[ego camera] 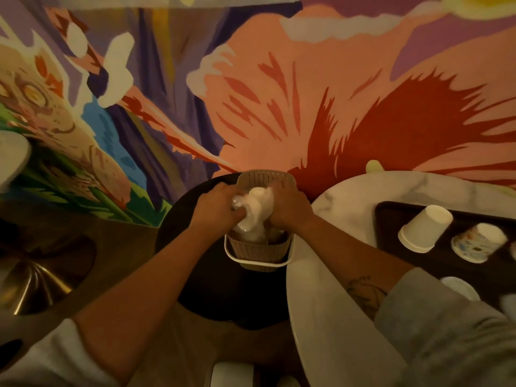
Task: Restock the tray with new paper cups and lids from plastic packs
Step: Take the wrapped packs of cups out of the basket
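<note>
A mural (279, 93) of a large pink-and-red flower covers the wall. Below it, a beige woven-look bin (258, 251) with a white handle stands on a dark round surface (195, 275), beside the white marble tabletop (329, 317).

Views: one. Head-worn wide-angle camera, facing forward and steeply down, edges bowed by the lens. Close range: left grip (216, 203) and right grip (287, 203) at frame centre, marble worktop (321, 303) lower right, painted wall (279, 107) across upper half.

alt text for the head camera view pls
The left hand and right hand grip crumpled plastic over a beige bin. Right of it, a dark tray on a marble table holds a white cup and a patterned cup, upside down.
</note>
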